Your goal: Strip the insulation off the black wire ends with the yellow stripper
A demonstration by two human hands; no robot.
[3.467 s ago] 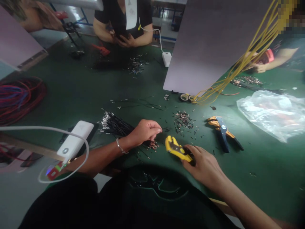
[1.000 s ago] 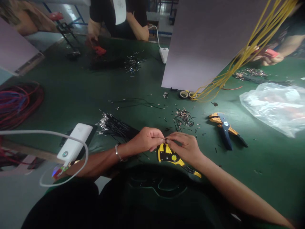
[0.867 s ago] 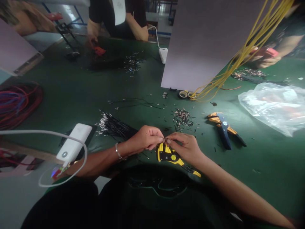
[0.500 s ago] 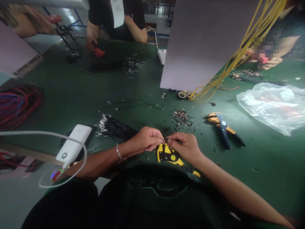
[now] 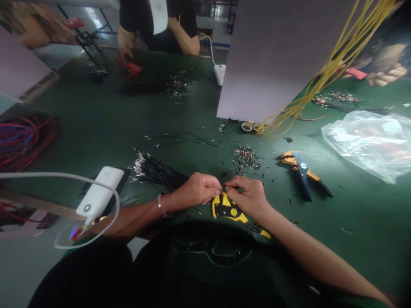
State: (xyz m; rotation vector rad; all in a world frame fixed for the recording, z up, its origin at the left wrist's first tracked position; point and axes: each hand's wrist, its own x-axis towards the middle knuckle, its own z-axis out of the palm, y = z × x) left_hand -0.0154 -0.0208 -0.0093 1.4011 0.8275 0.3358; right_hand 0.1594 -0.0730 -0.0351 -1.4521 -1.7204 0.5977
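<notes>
My left hand (image 5: 203,188) and my right hand (image 5: 247,194) meet near the table's front edge, fingertips pinched close together. What they hold between them is too small to make out. Just below the fingertips lies a yellow and black wire stripper (image 5: 226,210). A bundle of black wires (image 5: 157,171) with bare silvery ends lies left of my left hand. Beyond my right hand is a pile of short wire scraps (image 5: 245,158). An orange and blue stripper (image 5: 302,169) rests further right.
A white power bank (image 5: 101,194) with a cable is at left, near coiled red and blue wires (image 5: 22,139). Yellow wires (image 5: 308,96) hang beside a grey panel (image 5: 263,55). At right lies a clear plastic bag (image 5: 372,143). Other people work across the green table (image 5: 96,119).
My fingertips have shifted very slightly, still pinched together. The hand of the person at far right has moved right, showing more of a red tool. The view has shifted a little.
</notes>
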